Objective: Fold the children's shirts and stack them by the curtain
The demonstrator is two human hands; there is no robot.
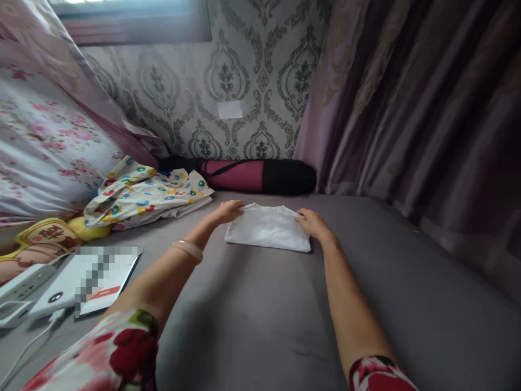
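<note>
A folded white garment (268, 229) lies on the grey bed sheet (260, 315) ahead of me. My left hand (228, 210) rests on its far left corner, fingers pinching the cloth's edge. My right hand (311, 221) holds the far right edge, fingers curled onto the fabric. A pale bangle (188, 248) sits on my left wrist. Both arms reach forward in floral sleeves.
A patterned cloth with coloured rings (142, 195) lies at the left, beside a floral quilt (44, 141). A rolled pink and black mat (260, 175) lies against the wallpapered wall. Purple curtains (427, 108) hang on the right. A power strip (24, 282), power bank and tablet (106, 277) lie near left.
</note>
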